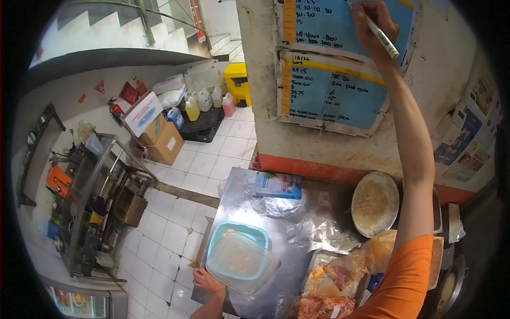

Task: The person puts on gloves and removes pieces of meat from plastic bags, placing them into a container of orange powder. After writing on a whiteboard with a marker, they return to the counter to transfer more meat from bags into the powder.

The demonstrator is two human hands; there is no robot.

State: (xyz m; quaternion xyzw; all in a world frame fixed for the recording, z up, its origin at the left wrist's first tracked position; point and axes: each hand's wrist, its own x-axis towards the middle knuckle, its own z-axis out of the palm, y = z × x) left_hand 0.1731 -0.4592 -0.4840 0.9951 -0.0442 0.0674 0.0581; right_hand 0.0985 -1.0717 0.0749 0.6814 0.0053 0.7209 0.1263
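Note:
High on the wall, my right hand (374,29) is closed around a marker pen (383,38), its tip end up at the blue writing board (325,22) covered in handwritten numbers. Below hangs a second blue board (332,95), also written on. My left hand (209,282) rests at the edge of the metal table (241,194), fingers loosely spread, holding nothing. Just beside it is a light-blue plastic tub (220,229) with a translucent lid (244,263) lying askew over it; what the tub contains is blurred by the lid.
Clear plastic bags and a blue packet (277,185) lie on the table. An oval basin (375,204) leans near the wall, close to a tray (319,266) with bagged food (324,307). Across the tiled floor stand a metal rack (98,181), cardboard boxes (164,144) and jugs (192,109).

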